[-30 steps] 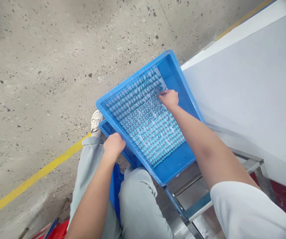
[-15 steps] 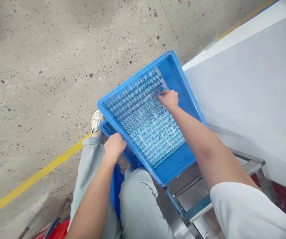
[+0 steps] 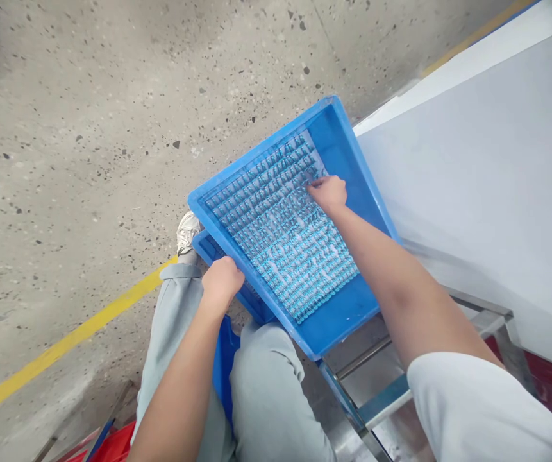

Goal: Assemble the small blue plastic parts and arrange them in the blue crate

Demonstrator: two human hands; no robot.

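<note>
A blue plastic tray (image 3: 347, 308) rests tilted on my lap. Inside lies a clear sheet packed with rows of several small blue parts (image 3: 280, 237). My left hand (image 3: 222, 283) grips the tray's near left rim. My right hand (image 3: 329, 192) sits inside the tray at the sheet's far right edge, fingertips curled down onto the parts there. Whether it pinches one of them I cannot tell. A second blue tray (image 3: 208, 247) shows underneath the first.
A white table (image 3: 487, 179) on a metal frame (image 3: 352, 404) stands close on the right. Speckled concrete floor (image 3: 88, 128) with a yellow line (image 3: 64, 350) spreads left. A red object (image 3: 112, 446) and another blue piece (image 3: 222, 372) lie by my legs.
The tray and both hands have barely shifted. My right hand has slid very slightly right and down along the sheet's far edge.
</note>
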